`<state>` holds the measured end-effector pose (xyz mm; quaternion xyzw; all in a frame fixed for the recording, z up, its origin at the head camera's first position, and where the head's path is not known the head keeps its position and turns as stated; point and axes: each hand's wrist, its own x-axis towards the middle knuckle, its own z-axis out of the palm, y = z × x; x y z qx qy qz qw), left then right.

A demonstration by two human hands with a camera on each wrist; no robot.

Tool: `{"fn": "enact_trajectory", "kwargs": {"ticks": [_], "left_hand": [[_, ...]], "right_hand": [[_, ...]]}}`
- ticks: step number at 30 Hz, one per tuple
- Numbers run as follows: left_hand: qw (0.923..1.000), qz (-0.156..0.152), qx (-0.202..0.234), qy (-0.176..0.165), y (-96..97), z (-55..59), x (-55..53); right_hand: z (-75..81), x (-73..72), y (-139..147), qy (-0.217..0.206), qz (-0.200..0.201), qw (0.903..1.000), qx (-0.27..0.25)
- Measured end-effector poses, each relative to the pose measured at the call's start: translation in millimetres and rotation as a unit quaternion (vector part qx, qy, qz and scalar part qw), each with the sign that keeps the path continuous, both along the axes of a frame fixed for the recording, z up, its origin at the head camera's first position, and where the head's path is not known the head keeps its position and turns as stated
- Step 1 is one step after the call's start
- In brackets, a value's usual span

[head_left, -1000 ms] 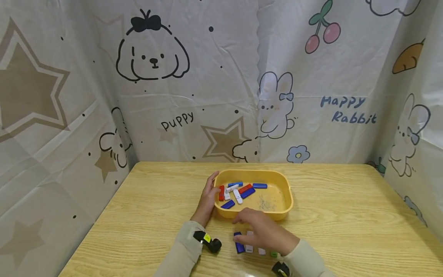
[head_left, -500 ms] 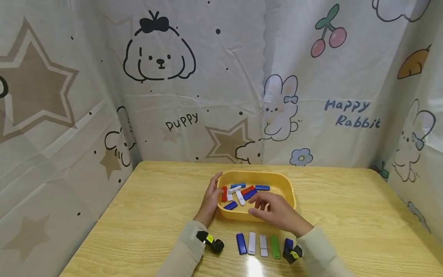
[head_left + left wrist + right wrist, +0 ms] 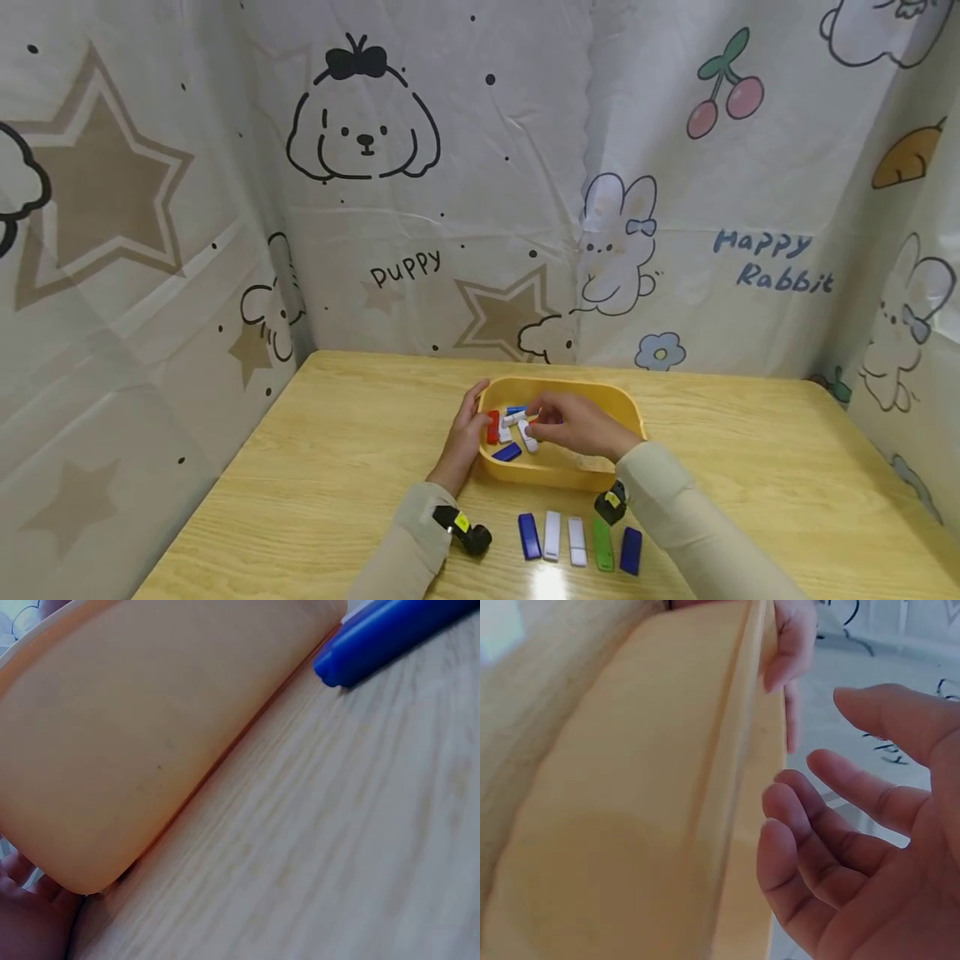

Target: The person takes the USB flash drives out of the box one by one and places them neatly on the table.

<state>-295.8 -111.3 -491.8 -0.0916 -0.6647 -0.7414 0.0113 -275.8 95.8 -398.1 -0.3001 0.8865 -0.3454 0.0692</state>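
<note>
A yellow plastic basin (image 3: 562, 478) holds loose USB sticks, among them a red one (image 3: 492, 427), a blue one (image 3: 507, 452) and a white one (image 3: 527, 437). My left hand (image 3: 461, 443) grips the basin's left end, thumb over the rim. Inside the basin's rim hovers my right hand (image 3: 576, 423), right above the sticks and covering some of them. In the right wrist view the thumb and bent fingers of that hand (image 3: 870, 840) stand apart, with nothing between them.
In front of the basin several USB sticks lie in a row: blue (image 3: 528, 536), white (image 3: 552, 536), another white (image 3: 577, 542), green (image 3: 603, 546) and dark blue (image 3: 631, 551). A printed curtain (image 3: 420, 208) hangs behind the wooden table (image 3: 360, 417).
My right hand has moved from above the row of sticks, forward and over the basin's front rim, to above the sticks inside. The left hand keeps its grip on the basin.
</note>
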Motion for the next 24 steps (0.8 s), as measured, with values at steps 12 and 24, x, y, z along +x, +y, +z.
{"fn": "enact_trajectory", "kwargs": {"ticks": [12, 24], "left_hand": [[1.0, -0.001, 0.006, 0.007, 2.0, 0.9, 5.3], [0.9996, -0.006, -0.025, 0.006, -1.2, 29.5, 25.3]], "right_hand": [[-20.9, -33.2, -24, 0.01, -0.023, 0.9996, 0.013], [-41.8, -43.9, -28, 0.02, -0.038, 0.9991, 0.002]]}}
